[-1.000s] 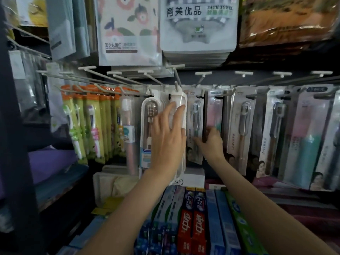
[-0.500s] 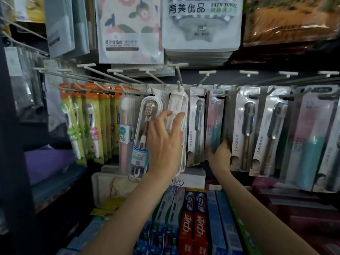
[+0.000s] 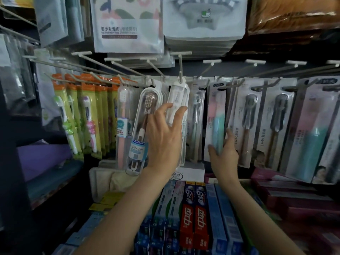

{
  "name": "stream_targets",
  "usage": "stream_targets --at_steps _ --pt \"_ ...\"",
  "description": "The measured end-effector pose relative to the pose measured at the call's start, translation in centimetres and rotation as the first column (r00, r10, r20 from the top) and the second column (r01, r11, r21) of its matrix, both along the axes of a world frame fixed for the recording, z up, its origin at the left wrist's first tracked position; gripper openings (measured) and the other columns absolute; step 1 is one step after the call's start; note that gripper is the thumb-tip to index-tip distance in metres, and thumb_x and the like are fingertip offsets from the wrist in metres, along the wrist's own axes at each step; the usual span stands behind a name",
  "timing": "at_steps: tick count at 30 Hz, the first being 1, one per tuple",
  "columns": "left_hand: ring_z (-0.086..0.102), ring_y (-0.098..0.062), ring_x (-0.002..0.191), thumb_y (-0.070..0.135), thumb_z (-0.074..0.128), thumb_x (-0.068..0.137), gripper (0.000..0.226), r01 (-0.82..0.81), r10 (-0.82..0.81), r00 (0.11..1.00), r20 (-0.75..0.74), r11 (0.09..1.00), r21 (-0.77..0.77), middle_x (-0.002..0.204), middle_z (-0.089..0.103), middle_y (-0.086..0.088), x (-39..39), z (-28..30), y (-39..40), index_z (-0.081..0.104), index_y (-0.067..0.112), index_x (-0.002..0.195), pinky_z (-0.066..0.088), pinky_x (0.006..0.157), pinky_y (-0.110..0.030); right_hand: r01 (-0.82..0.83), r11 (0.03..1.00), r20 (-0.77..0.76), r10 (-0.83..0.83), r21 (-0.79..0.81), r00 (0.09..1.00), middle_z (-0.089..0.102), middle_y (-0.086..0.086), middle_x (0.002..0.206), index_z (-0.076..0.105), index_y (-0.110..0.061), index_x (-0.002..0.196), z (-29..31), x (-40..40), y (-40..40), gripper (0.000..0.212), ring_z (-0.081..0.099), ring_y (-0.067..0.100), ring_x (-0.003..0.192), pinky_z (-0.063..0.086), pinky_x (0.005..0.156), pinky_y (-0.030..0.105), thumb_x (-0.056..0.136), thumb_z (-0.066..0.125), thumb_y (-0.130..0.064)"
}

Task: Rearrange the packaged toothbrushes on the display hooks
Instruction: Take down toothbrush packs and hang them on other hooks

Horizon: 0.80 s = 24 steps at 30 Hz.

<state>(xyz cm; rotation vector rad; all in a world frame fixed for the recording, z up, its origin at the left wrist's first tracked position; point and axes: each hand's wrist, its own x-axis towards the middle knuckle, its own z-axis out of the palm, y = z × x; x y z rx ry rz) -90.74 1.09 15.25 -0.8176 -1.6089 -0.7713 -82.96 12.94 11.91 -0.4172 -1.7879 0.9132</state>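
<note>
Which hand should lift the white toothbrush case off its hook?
Probably left. The left hand already has fingers on the white toothbrush case below the hook. The right hand is occupied at the pink-and-teal pack.

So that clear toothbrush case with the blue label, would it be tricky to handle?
Probably stiff: the clear toothbrush case keeps its rounded shape. Likely slippery, being glossy. It hangs tilted from its hook, so a push should swing it.

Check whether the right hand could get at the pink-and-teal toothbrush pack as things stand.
Probably yes. The right hand is already at the lower edge of the pink-and-teal toothbrush pack, fingers open alongside it, and nothing hangs in front of that pack.
</note>
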Motion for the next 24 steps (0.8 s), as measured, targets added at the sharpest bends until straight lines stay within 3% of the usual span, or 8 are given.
stream_targets --at_steps 2,3,6,14,18,20,24 --pt "0.043 -0.028 0.103 -0.003 0.075 0.069 0.064 0.001 -0.001 1.000 0.003 1.000 0.013 0.124 0.041 -0.014 0.1 0.0 0.1 0.048 0.018 0.123 0.047 0.083 -0.035 0.027 1.000 0.024 -0.027 0.014 0.999 0.050 0.011 0.129 0.028 -0.012 0.141 1.1 1.7 0.0 0.058 0.056 0.021 0.103 0.052 0.083 0.034 0.090 0.054 -0.005" --pt "0.044 -0.029 0.103 -0.003 0.075 0.069 0.063 0.003 -0.003 1.000 0.003 1.000 0.021 0.123 0.043 -0.015 0.1 0.0 0.1 0.050 0.018 0.123 0.047 0.083 -0.036 0.046 0.999 0.037 -0.046 0.020 0.998 0.052 0.012 0.122 0.032 -0.013 0.139 1.6 2.6 0.2 0.055 0.059 0.019 0.092 0.054 0.072 0.032 0.089 0.054 -0.004" --pt "0.046 -0.030 0.104 -0.004 0.074 0.069 0.058 0.008 -0.008 1.000 0.007 0.999 0.037 0.119 0.047 -0.016 0.4 -0.1 0.2 0.053 0.016 0.119 0.048 0.084 -0.038 0.127 0.990 0.063 -0.131 0.063 0.989 0.054 0.005 0.102 0.043 -0.015 0.129 2.7 4.9 1.7 0.046 0.052 0.004 0.064 0.042 0.049 0.019 0.086 0.055 -0.005" --pt "0.050 -0.034 0.103 -0.006 0.074 0.068 0.054 0.050 -0.052 0.997 0.054 0.997 0.052 0.116 0.051 -0.019 1.2 0.2 0.1 0.055 0.015 0.115 0.050 0.082 -0.038 0.242 0.917 0.217 -0.318 0.315 0.923 0.052 0.001 0.090 0.053 -0.018 0.118 5.0 8.3 4.1 0.038 0.051 0.021 0.070 0.038 0.059 0.028 0.081 0.061 -0.010" --pt "0.047 -0.033 0.103 -0.010 0.071 0.067 0.057 0.052 -0.055 0.996 0.072 0.998 0.036 0.118 0.049 -0.019 1.2 0.3 -0.2 0.054 0.014 0.115 0.049 0.080 -0.035 0.175 0.962 0.185 -0.215 0.210 0.959 0.054 0.003 0.091 0.055 -0.018 0.109 3.8 9.3 4.3 0.030 0.054 0.022 0.070 0.047 0.060 0.032 0.081 0.061 -0.008" --pt "0.046 -0.032 0.103 -0.012 0.070 0.067 0.058 0.050 -0.052 0.995 0.081 0.998 0.026 0.119 0.049 -0.019 1.4 0.1 -0.3 0.054 0.014 0.115 0.047 0.080 -0.033 0.121 0.985 0.143 -0.139 0.126 0.980 0.059 0.005 0.086 0.054 -0.022 0.097 1.8 10.1 4.3 0.021 0.055 0.017 0.064 0.044 0.052 0.025 0.083 0.059 -0.007" --pt "0.049 -0.032 0.100 -0.013 0.070 0.066 0.057 0.038 -0.040 0.996 0.082 0.999 0.026 0.118 0.050 -0.018 1.7 -0.3 -0.2 0.055 0.015 0.113 0.046 0.081 -0.032 0.025 0.999 0.114 -0.022 -0.030 0.993 0.064 0.005 0.085 0.053 -0.031 0.083 -3.3 11.8 4.2 0.013 0.058 0.016 0.062 0.040 0.041 0.020 0.070 0.055 -0.034"
